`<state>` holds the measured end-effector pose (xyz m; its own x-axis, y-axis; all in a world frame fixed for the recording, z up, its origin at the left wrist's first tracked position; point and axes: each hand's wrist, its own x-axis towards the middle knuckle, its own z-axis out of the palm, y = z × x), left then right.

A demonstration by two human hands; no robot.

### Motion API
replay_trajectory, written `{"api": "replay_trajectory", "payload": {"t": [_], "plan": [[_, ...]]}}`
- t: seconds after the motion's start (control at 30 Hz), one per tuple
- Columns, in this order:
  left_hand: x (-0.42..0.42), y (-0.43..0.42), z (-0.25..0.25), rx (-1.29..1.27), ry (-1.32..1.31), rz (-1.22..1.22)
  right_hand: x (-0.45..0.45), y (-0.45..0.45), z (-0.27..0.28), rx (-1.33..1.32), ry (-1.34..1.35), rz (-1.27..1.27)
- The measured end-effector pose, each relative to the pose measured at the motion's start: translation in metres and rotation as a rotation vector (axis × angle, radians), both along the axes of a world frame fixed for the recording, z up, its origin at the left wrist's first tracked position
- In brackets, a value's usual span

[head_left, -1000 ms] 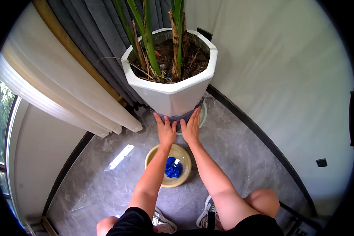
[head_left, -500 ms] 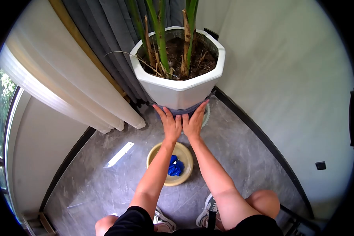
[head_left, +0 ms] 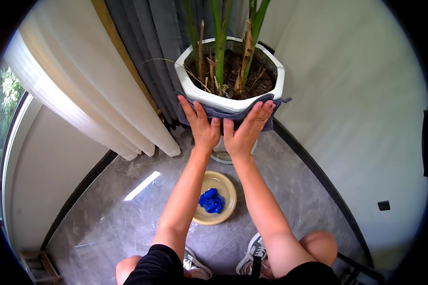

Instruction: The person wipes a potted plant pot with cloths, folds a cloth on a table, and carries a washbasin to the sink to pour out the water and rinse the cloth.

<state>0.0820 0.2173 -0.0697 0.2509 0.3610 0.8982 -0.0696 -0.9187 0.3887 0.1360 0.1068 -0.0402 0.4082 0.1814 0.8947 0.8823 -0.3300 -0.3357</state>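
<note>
A white angular flowerpot (head_left: 211, 100) holds dark soil and several thick green plant stems (head_left: 220, 47). A grey-blue cloth (head_left: 233, 115) lies against the front of the pot, just under its rim. My left hand (head_left: 204, 128) presses the cloth flat with fingers stretched out, on the left part of the front. My right hand (head_left: 246, 130) lies on the cloth to the right, fingers extended up to near the rim. Both thumbs are close together at the middle. Part of the cloth is hidden behind my hands.
Below my forearms a cream basin (head_left: 230, 209) with a bunched blue thing (head_left: 211, 201) stands on the grey marbled floor (head_left: 123, 213). A saucer (head_left: 228, 158) shows beneath the pot. Curtains (head_left: 147, 52) hang at left and behind; a pale wall (head_left: 347, 104) rises at right.
Both hands have slid the cloth up the pot's side, from its lower part to just below the rim. The view has shifted slightly, so the pot appears further right.
</note>
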Motion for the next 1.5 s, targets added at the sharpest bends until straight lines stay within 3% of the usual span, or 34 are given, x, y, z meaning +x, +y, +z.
{"api": "replay_trajectory", "payload": {"t": [0.1,0.33,0.57,0.83,0.97,1.17,1.5], "plan": [[0.001,0.004,-0.01,-0.005,-0.035,0.01,0.003,0.002,-0.015,-0.013,-0.063,-0.004],[-0.004,0.005,-0.075,-0.113,-0.014,-0.039,-0.018,0.004,-0.084,-0.066,0.081,-0.021],[-0.011,0.003,-0.142,-0.389,0.124,-0.138,-0.041,-0.008,-0.157,-0.302,0.138,-0.04],[-0.021,-0.003,-0.181,-0.705,0.315,-0.22,-0.063,-0.008,-0.184,-0.407,0.382,-0.05],[-0.017,-0.008,-0.191,-0.821,0.283,-0.288,-0.062,-0.008,-0.183,-0.423,0.35,-0.057],[-0.017,-0.008,-0.151,-0.743,0.189,-0.283,-0.051,-0.003,-0.168,-0.359,0.278,-0.076],[-0.011,-0.001,-0.023,-0.406,-0.01,-0.154,-0.021,0.01,-0.061,-0.07,-0.004,-0.005]]}}
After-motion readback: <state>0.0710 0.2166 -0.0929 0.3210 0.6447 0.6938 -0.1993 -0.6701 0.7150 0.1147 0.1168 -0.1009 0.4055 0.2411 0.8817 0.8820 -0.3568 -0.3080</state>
